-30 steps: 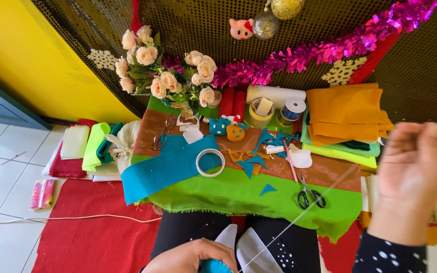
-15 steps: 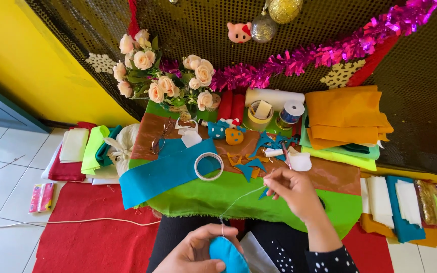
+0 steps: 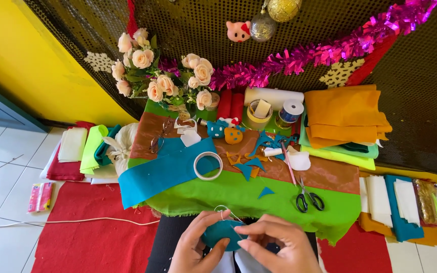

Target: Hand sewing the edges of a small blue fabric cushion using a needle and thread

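Hands meet at the bottom edge of the view, low over the person's lap, where the work sits close to the eyes: the left hand (image 3: 194,242) cups a small teal felt piece (image 3: 222,233) from below and the side, its fingers curled around the edge, while the right hand (image 3: 274,242) has thumb and forefinger pressed together at the piece's right rim, pinching it or something too fine to make out. A thin pale thread (image 3: 227,211) loops up from the felt, slack enough to show it is not pulled taut. Just beyond lies the green cloth (image 3: 259,197) covering the low table, with a small teal triangle (image 3: 265,192) on it and black-handled scissors (image 3: 308,198) to the right, within easy reach of the right hand. A tape ring (image 3: 208,166) rests on a teal felt strip (image 3: 165,171), and teal cut scraps (image 3: 249,167) are scattered mid-table. Farther back stand folded orange felt (image 3: 347,114), a white roll (image 3: 273,96), peach roses (image 3: 158,76), and pink tinsel (image 3: 330,50) along the dark sequinned backdrop.
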